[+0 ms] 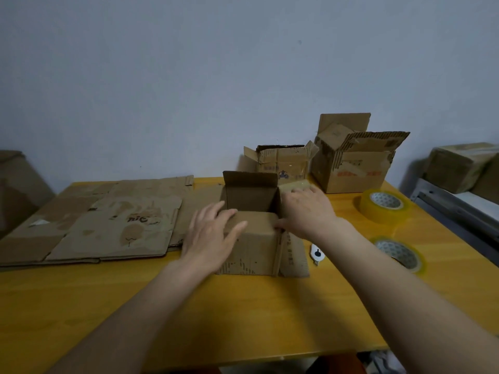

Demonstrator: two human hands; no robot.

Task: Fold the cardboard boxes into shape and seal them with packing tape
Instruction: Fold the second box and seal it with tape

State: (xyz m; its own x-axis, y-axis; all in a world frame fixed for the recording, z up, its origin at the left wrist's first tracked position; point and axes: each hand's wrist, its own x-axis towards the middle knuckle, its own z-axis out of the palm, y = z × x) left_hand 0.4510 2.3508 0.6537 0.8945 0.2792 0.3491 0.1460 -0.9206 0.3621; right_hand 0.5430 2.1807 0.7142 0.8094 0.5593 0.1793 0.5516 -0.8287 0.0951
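Observation:
A small brown cardboard box [256, 244] stands in the middle of the yellow table [189, 306], its far flap upright and its near flap folded down over the opening. My left hand [210, 233] lies with straight fingers on the box's left side and near flap. My right hand [307, 209] presses on the box's right side flap, its thumb at the near flap's corner. Two rolls of clear packing tape [384, 205] [399, 253] lie to the right. A small white cutter [316, 253] rests just right of the box.
Flattened cardboard sheets [108, 222] cover the table's left part. Two folded boxes with open flaps [283, 163] [353, 157] stand at the back right by the wall. More boxes sit off the table at far right [459, 166] and far left [16, 184].

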